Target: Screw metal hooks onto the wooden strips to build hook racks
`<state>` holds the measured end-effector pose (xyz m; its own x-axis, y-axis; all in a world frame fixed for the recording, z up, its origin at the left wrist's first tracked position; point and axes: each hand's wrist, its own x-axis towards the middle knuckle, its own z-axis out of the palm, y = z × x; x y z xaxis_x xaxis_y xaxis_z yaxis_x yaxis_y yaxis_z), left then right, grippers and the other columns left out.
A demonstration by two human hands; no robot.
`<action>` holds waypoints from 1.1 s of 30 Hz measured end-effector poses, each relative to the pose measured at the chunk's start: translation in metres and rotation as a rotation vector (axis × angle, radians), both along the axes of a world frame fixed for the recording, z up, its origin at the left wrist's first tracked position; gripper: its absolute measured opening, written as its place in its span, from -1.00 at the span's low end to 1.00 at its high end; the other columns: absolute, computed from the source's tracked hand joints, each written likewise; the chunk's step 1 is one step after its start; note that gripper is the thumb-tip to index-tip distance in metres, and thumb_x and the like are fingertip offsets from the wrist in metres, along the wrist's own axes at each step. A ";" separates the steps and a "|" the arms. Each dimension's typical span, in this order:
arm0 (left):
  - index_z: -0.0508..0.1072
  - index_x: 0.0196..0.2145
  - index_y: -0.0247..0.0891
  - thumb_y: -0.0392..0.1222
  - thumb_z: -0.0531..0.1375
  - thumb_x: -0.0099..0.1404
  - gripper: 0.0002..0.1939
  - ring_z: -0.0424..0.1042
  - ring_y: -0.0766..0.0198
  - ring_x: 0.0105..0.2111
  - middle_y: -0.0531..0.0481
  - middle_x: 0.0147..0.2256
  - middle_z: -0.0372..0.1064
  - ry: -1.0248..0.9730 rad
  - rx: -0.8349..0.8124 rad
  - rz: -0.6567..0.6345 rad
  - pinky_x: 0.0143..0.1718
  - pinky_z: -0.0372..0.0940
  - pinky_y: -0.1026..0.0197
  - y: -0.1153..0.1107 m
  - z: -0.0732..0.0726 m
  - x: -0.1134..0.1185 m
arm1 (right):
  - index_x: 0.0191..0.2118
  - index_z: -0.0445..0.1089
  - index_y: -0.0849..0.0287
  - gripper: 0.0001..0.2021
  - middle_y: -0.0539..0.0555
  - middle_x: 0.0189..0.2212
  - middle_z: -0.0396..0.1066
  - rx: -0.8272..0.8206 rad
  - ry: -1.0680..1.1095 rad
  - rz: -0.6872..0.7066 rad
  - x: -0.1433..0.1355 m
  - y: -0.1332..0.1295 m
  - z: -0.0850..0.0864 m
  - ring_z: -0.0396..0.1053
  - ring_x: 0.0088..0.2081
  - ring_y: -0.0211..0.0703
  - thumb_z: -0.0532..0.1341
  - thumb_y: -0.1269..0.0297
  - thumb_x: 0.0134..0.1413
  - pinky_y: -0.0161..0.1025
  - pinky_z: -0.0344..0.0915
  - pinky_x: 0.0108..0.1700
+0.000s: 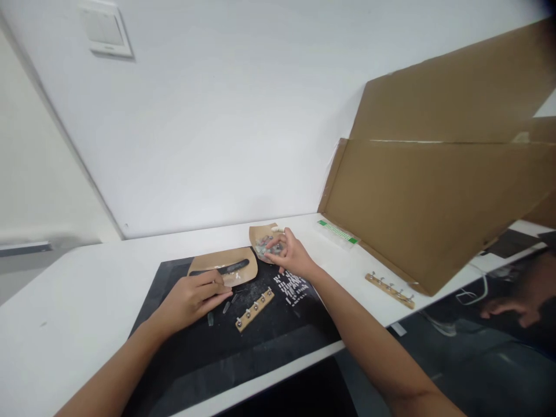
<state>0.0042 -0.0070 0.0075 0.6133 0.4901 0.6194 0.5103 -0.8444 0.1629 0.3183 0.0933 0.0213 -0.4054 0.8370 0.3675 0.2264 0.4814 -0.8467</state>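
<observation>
My left hand is over the left part of a black mat. Its thumb and fingers come together, and whatever is between them is too small to make out. Under and beside it lie a few clear nail tips and a brown paper sheet carrying a dark nail file and small white bits. My right hand reaches over a second brown paper with a heap of clear nail tips. Its thumb and forefinger are curved apart above the heap.
A wooden strip with several metal stands lies on the mat, near many small white pieces. Another such strip is near the table's right edge. A clear green-labelled packet lies by a large cardboard box. Another person's hand shows at right.
</observation>
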 end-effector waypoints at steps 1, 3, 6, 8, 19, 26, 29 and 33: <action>0.54 -0.17 -0.22 -0.25 0.21 0.54 -0.89 0.53 0.30 -0.30 0.00 -0.29 0.49 0.002 -0.001 0.000 -0.26 0.38 0.27 0.000 0.000 0.000 | -0.03 0.04 -0.02 -0.42 0.08 -0.02 0.52 0.006 -0.005 0.002 0.000 0.000 0.000 0.40 -0.63 -0.36 0.47 0.07 0.11 -0.36 0.32 -0.74; 0.54 -0.18 -0.22 -0.25 0.22 0.54 -0.89 0.52 0.31 -0.32 0.00 -0.30 0.48 0.006 -0.002 0.003 -0.27 0.37 0.28 0.000 0.001 0.000 | -0.04 0.04 -0.01 -0.44 0.08 -0.02 0.51 0.022 -0.015 0.007 0.001 0.000 0.000 0.39 -0.63 -0.36 0.46 0.08 0.12 -0.35 0.32 -0.72; 0.54 -0.19 -0.22 -0.22 0.22 0.54 -0.88 0.50 0.32 -0.33 0.01 -0.31 0.46 0.013 0.002 0.016 -0.29 0.35 0.29 0.000 0.001 0.000 | -0.10 0.03 0.00 -0.49 0.08 -0.01 0.50 0.055 -0.028 0.014 0.001 0.000 0.000 0.43 -0.60 -0.35 0.44 0.09 0.16 -0.32 0.33 -0.65; 0.53 -0.21 -0.22 -0.20 0.21 0.54 -0.87 0.48 0.33 -0.36 0.01 -0.32 0.44 0.018 0.007 0.025 -0.31 0.34 0.29 0.000 0.002 0.000 | -0.15 0.03 0.01 -0.51 0.09 0.00 0.50 0.078 -0.039 0.016 0.001 0.000 0.000 0.45 -0.57 -0.34 0.42 0.09 0.18 -0.31 0.32 -0.61; 0.43 -0.35 -0.24 -0.29 0.16 0.53 -0.77 0.40 0.34 -0.39 0.02 -0.37 0.34 0.015 0.029 0.059 -0.33 0.28 0.27 -0.003 0.003 0.000 | -0.08 0.10 0.01 -0.51 0.11 -0.03 0.52 0.124 -0.116 0.007 0.004 0.003 -0.002 0.38 -0.54 -0.30 0.45 0.10 0.14 -0.26 0.29 -0.55; 0.53 -0.18 -0.21 -0.26 0.23 0.53 -0.92 0.49 0.34 -0.33 -0.01 -0.24 0.45 -0.005 0.050 0.058 -0.32 0.31 0.29 -0.001 0.002 -0.002 | -0.12 0.09 0.01 -0.53 0.08 -0.04 0.53 0.156 -0.135 0.003 0.005 0.002 -0.002 0.39 -0.52 -0.29 0.44 0.12 0.15 -0.26 0.27 -0.53; 0.55 -0.13 -0.20 -0.26 0.24 0.52 -0.93 0.52 0.33 -0.31 -0.01 -0.23 0.47 -0.016 0.065 0.044 -0.30 0.34 0.28 -0.001 0.002 -0.002 | -0.10 0.11 0.02 -0.54 0.09 -0.04 0.54 0.159 -0.142 0.000 0.005 0.002 -0.001 0.39 -0.52 -0.29 0.44 0.13 0.15 -0.26 0.28 -0.53; 0.54 -0.16 -0.22 -0.27 0.24 0.52 -0.93 0.53 0.32 -0.30 -0.01 -0.25 0.48 -0.021 0.078 0.039 -0.28 0.36 0.29 -0.001 0.003 -0.001 | -0.11 0.11 0.02 -0.54 0.10 -0.04 0.54 0.159 -0.143 -0.005 0.005 0.002 -0.001 0.40 -0.51 -0.27 0.44 0.12 0.15 -0.24 0.30 -0.52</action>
<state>0.0032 -0.0077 0.0110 0.5809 0.4632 0.6693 0.5405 -0.8344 0.1083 0.3233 0.0955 0.0198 -0.4590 0.7750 0.4345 0.3413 0.6053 -0.7191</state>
